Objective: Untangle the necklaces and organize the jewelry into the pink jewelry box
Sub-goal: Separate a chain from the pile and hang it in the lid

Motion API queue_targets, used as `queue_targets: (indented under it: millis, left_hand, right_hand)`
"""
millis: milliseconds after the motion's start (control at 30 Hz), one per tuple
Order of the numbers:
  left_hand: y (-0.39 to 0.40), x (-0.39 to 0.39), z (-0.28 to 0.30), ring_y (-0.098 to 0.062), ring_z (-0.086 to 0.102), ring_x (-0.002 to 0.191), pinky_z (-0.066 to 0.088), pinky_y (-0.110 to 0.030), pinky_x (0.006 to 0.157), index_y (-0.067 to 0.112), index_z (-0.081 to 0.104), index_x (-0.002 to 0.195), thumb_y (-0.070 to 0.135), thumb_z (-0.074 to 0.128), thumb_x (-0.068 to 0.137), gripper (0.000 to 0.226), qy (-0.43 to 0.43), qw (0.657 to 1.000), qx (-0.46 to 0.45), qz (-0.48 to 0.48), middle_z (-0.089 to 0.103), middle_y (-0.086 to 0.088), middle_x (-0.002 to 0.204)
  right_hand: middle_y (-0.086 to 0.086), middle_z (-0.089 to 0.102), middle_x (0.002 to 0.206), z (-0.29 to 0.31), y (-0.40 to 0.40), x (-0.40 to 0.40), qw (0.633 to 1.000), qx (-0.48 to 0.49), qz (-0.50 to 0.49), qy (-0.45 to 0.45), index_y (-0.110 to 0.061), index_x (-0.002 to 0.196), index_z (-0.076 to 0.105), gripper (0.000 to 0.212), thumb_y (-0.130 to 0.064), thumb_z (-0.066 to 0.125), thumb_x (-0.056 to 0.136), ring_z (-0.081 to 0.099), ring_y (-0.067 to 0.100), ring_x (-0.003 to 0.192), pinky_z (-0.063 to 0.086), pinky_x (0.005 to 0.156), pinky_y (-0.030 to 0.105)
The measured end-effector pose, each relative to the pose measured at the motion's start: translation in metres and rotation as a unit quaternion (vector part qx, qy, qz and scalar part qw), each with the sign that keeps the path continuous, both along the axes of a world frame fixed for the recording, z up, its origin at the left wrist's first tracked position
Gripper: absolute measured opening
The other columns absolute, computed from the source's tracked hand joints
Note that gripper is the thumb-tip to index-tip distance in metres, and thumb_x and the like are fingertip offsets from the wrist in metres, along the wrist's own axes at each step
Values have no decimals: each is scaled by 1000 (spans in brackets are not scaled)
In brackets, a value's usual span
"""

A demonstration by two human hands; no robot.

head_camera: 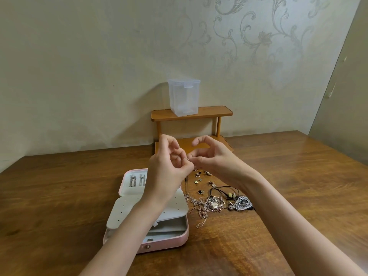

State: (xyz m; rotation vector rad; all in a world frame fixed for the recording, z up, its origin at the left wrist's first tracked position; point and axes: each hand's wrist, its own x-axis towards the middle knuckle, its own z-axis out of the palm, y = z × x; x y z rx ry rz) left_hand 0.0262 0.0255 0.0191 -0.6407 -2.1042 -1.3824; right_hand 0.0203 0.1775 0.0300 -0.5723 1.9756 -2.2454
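My left hand (169,166) and my right hand (213,158) are raised above the table, fingertips meeting. Both pinch a thin chain necklace (186,185) that hangs down between them toward the table. The open pink jewelry box (165,243) lies below my left forearm, with long silver earrings (137,180) in its lid and a white perforated flap (127,208) folded over the base. A tangled pile of chains and pendants (211,205) lies right of the box. Small earrings (201,176) are scattered behind the pile. A black cord necklace with beads (229,193) and a silver feather brooch (242,204) lie under my right wrist.
A small two-tier wooden shelf (211,112) stands at the back against the wall, with a clear plastic lidded container (184,97) on its top tier. The wooden table (59,196) spreads left and right of the jewelry.
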Motion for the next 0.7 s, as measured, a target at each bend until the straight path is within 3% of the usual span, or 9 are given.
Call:
queue_targets:
  millis: [100, 333, 500, 700]
  left_hand:
    - [1, 1, 1, 0, 64, 69, 48, -9, 55, 32, 38, 86, 2, 71, 76, 46, -26, 1000, 8, -4, 63, 4, 78]
    - [-5, -1, 9, -5, 67, 66, 54, -16, 63, 31, 43, 93, 5, 73, 77, 43, -96, 993, 7, -61, 67, 7, 79]
    - [-11, -7, 14, -18, 70, 72, 59, -36, 75, 25, 46, 95, 7, 72, 79, 35, -191, 975, 39, -102, 70, 1, 79]
    - [-11, -9, 14, -20, 68, 76, 59, -41, 73, 21, 44, 91, 3, 71, 80, 35, -200, 974, 4, -109, 68, 0, 81]
  right_hand:
    - [11, 63, 79, -2, 1, -1, 1000, -8, -15, -5, -6, 107, 45, 33, 10, 58, 83, 57, 22, 73, 51, 73, 29]
    - [7, 63, 77, 4, 7, -2, 999, 39, -22, 12, -9, 105, 46, 30, 10, 57, 85, 61, 17, 69, 52, 69, 25]
    - [6, 64, 80, 16, 14, 0, 988, 144, -15, 49, -10, 108, 47, 35, 9, 61, 83, 62, 18, 78, 51, 74, 23]
    - [2, 63, 77, 24, 9, -3, 965, 250, -28, 78, -12, 102, 47, 35, 7, 66, 80, 55, 14, 74, 48, 70, 23]
